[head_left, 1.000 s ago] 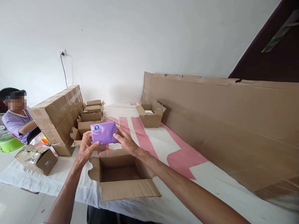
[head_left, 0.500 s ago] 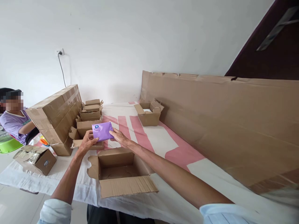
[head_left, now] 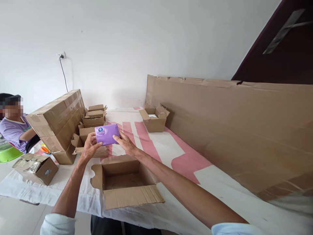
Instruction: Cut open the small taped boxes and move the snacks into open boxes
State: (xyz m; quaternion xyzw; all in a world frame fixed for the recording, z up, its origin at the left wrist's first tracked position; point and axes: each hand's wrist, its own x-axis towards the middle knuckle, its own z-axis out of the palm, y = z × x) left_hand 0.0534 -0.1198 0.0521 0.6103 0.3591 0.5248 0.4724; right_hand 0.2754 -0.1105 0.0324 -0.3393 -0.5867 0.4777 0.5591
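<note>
You hold a flat purple plastic-wrapped packet [head_left: 107, 134] with a small round blue and white logo up in front of you, above the far edge of the open brown cardboard box [head_left: 124, 179] that sits at the near edge of the table. Your left hand [head_left: 89, 149] pinches the packet's left end, fingers curled behind and thumb on the front; your right hand [head_left: 126, 143] closes on its right end, fingertips on the face — both hands share the grip, neither open. The packet is tilted slightly, clear of the box and touching nothing else. The box stands with its four flaps spread and its inside looks bare, so by my reading nothing has gone in yet: the packet is picked up, while placing it and closing the flaps are not done. Behind the packet lie several small open cardboard cartons [head_left: 94, 119] beside a stack of large taped cardboard boxes [head_left: 57, 122] — and another small open carton [head_left: 154, 119] stands further back on the white and pink tablecloth [head_left: 186, 163]. A seated person in a purple shirt [head_left: 13, 129] is at the far left.
</note>
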